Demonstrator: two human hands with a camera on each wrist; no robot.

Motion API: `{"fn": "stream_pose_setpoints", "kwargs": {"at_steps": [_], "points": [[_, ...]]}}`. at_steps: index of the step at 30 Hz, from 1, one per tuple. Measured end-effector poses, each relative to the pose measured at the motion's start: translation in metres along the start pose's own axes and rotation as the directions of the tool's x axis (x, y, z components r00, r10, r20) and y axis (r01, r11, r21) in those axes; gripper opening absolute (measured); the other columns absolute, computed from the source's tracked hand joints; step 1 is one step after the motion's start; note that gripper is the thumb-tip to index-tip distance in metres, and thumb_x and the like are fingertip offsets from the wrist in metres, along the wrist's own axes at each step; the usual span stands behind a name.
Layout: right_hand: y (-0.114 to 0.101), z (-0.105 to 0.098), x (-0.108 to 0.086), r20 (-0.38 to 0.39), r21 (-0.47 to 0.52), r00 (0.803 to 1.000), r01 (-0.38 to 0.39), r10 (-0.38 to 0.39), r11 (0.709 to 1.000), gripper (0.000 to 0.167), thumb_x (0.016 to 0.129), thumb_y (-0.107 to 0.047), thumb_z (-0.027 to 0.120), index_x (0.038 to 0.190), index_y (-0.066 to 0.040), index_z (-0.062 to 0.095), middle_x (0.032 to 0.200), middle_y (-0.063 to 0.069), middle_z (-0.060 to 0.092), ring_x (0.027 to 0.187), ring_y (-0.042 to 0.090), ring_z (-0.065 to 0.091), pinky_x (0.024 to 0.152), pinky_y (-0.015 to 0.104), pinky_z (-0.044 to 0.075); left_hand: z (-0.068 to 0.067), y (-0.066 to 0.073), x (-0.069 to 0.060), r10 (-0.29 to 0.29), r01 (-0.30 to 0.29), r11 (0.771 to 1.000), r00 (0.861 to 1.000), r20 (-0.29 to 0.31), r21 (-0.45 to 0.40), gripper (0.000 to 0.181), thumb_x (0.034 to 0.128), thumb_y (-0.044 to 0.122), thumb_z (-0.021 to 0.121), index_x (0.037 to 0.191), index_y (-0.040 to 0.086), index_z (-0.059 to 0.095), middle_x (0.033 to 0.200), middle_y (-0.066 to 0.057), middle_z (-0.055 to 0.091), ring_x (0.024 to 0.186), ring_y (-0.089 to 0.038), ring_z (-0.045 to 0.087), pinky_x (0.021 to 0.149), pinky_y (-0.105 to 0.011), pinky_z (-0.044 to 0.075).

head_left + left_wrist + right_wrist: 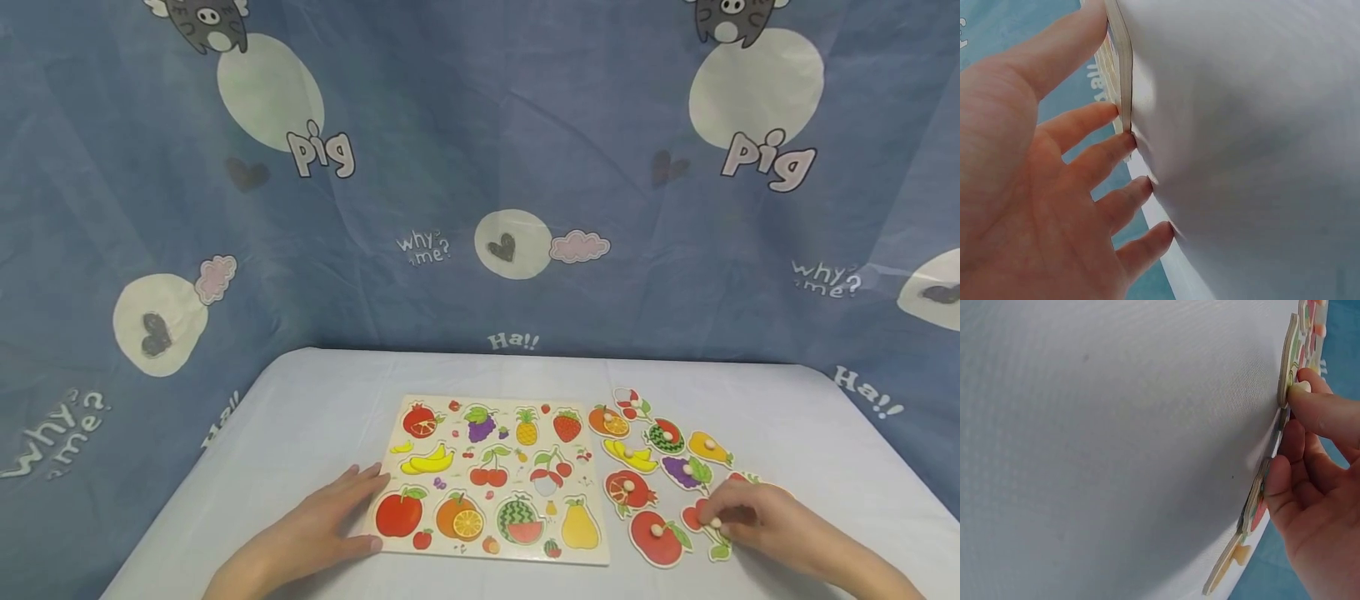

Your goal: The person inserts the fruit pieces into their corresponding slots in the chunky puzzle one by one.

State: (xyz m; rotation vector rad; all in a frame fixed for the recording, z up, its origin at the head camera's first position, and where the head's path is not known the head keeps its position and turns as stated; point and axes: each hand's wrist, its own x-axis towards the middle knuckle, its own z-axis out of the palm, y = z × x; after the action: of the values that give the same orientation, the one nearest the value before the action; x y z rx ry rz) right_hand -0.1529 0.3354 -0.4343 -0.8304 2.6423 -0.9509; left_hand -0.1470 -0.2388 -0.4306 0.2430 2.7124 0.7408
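The fruit puzzle board [510, 487] lies flat on the table. My left hand [318, 525] rests at its left edge, thumb and fingers spread, fingertips touching the edge and the tabletop; the left wrist view shows the palm of this left hand [1041, 187]. At the right, my right hand [772, 521] pinches the small round knob of a cherry puzzle piece [720, 551] between thumb and forefinger. Part of that piece is hidden by the fingers. In the right wrist view the pinched knob [1300, 387] shows between the fingertips. An apple piece [652, 540] lies just left of this hand.
Several knobbed fruit pieces lie right of the board, among them a pomegranate [630, 492], bananas [633, 457], grapes [684, 473], a pear [708, 447], a watermelon [664, 436] and an orange [609, 422]. Patterned blue cloth [420, 300] hangs behind the white table [300, 417].
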Motion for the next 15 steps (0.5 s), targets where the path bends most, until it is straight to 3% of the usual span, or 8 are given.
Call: {"fn": "stream_pose_setpoints", "kwargs": {"at_steps": [5,15], "points": [[-0.0018,-0.0008,-0.0008,0.018,-0.005,0.997,-0.07,0.07,0.998,0.021,0.086,-0.007,0.073,0.099,-0.024,0.072,0.096,-0.014,0.065,0.086,0.004,0.056,0.077,0.016,0.05,0.0004,-0.0009,0.0006,0.01,-0.01,1.0,1.0,-0.003,0.0,0.079,0.0738,0.045,0.083,0.144,0.023,0.052,0.153,-0.001,0.041,0.144,-0.034,0.027,0.107,-0.066,0.028],[-0.0029,0.0004,-0.0037,-0.011,-0.021,0.995,-0.098,0.097,0.995,0.021,0.086,-0.004,0.071,0.098,-0.021,0.069,0.095,-0.013,0.062,0.082,0.005,0.051,0.071,0.019,0.049,0.0002,-0.0001,0.0002,0.002,-0.002,1.0,1.0,-0.002,0.001,0.079,0.0733,0.044,0.083,0.143,0.023,0.052,0.152,-0.001,0.042,0.143,-0.034,0.028,0.106,-0.066,0.03]]}}
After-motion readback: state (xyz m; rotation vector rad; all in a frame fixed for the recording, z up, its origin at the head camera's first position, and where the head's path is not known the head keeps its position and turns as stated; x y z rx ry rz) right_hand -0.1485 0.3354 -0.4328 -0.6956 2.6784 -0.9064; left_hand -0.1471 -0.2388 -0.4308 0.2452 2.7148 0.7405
